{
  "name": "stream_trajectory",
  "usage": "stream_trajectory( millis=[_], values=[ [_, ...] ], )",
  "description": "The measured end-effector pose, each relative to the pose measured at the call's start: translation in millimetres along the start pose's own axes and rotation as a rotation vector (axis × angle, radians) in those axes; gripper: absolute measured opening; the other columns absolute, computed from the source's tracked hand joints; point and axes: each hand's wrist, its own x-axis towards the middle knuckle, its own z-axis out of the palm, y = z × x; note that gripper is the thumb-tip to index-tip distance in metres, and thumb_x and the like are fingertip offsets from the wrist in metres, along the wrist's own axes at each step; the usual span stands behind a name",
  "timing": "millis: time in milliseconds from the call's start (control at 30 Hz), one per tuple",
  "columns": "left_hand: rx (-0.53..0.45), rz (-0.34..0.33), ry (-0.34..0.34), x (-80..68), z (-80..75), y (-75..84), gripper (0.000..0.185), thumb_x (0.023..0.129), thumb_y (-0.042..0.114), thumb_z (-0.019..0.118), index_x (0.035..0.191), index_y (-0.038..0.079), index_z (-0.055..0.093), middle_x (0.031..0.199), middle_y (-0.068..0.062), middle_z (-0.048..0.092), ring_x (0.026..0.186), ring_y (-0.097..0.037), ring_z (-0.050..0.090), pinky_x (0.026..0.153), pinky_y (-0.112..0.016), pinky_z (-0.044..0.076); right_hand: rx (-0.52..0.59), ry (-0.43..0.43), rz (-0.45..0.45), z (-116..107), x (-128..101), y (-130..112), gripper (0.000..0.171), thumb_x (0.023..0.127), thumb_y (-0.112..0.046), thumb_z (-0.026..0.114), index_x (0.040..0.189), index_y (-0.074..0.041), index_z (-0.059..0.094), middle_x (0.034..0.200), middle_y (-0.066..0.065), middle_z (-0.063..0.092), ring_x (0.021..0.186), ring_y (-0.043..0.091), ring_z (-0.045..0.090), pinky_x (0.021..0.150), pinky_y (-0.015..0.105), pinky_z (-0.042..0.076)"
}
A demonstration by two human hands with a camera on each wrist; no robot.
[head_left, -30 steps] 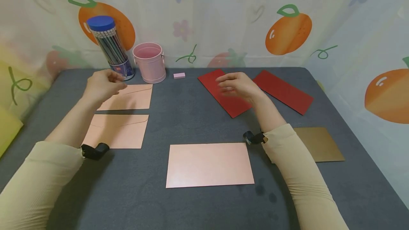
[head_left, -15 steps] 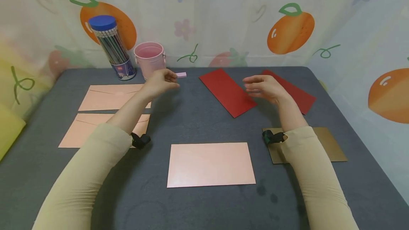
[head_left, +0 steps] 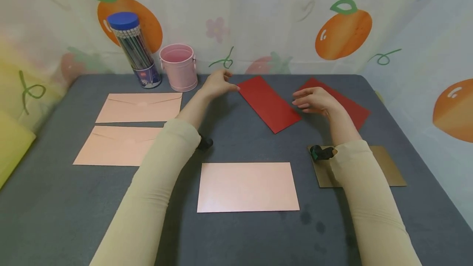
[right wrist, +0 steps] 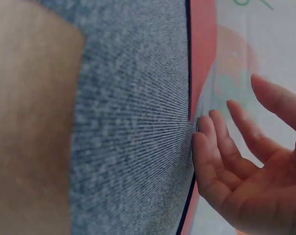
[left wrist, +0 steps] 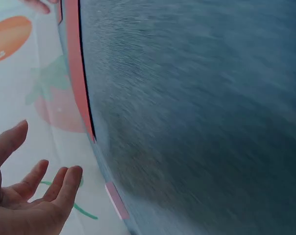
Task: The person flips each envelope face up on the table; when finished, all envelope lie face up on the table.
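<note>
Our hands flank the near red rectangular paper envelope (head_left: 268, 104).
Left hand (head_left: 217, 85), fingers relaxed and holding nothing, hovers at its far left corner; right hand (head_left: 314, 99), loose and empty, sits off its right edge over the second red envelope (head_left: 351, 108). Bare grey mat (head_left: 236, 143) lies between.

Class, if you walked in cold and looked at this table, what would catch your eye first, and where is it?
Probably the two red envelopes: the nearer red envelope at the table's far middle and the farther red envelope to its right. The left hand hovers open by the first one's far corner, and the right hand hovers open between them. A pink card lies nearest the person.
</note>
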Motion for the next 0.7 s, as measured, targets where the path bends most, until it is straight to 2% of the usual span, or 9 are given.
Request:
stream_trajectory(
  millis=[233,400,567,700],
  values=[
    [-0.039,-0.02,-0.023,23.1,21.0,4.9,0.063,0.089,0.021,0.07,0.144,0.004,0.044,0.148,-0.019,0.047,0.136,-0.032,0.046,0.113,-0.044,0.041,-0.095,-0.016,-0.017,2.9,-1.2,0.8,0.06,0.096,-0.02,0.063,0.148,-0.002,0.041,0.156,0.02,0.038,0.137,0.036,0.044,0.116,0.05,0.04],
    [0.005,-0.035,-0.009,32.0,35.3,2.2,0.064,0.087,0.021,0.071,0.144,0.004,0.045,0.148,-0.016,0.048,0.135,-0.03,0.047,0.113,-0.04,0.041,-0.134,-0.021,-0.019,4.2,-1.4,2.6,0.062,0.093,-0.023,0.067,0.146,-0.003,0.043,0.157,0.018,0.037,0.137,0.035,0.045,0.114,0.05,0.041],
    [0.059,-0.065,0.019,35.2,42.8,-0.6,0.071,0.086,0.025,0.073,0.147,0.006,0.043,0.152,-0.017,0.041,0.143,-0.032,0.033,0.118,-0.043,0.036,-0.17,-0.034,-0.025,5.1,-0.8,2.6,0.066,0.092,-0.026,0.069,0.146,-0.001,0.042,0.155,0.021,0.038,0.14,0.036,0.04,0.115,0.053,0.039],
    [0.063,-0.099,0.024,35.3,44.1,-5.3,0.076,0.085,0.026,0.075,0.15,0.008,0.039,0.154,-0.019,0.034,0.145,-0.032,0.026,0.118,-0.043,0.035,-0.227,-0.044,-0.038,7.4,0.7,2.2,0.068,0.09,-0.026,0.071,0.145,0.001,0.041,0.148,0.024,0.041,0.137,0.036,0.04,0.115,0.054,0.038]
  ],
)
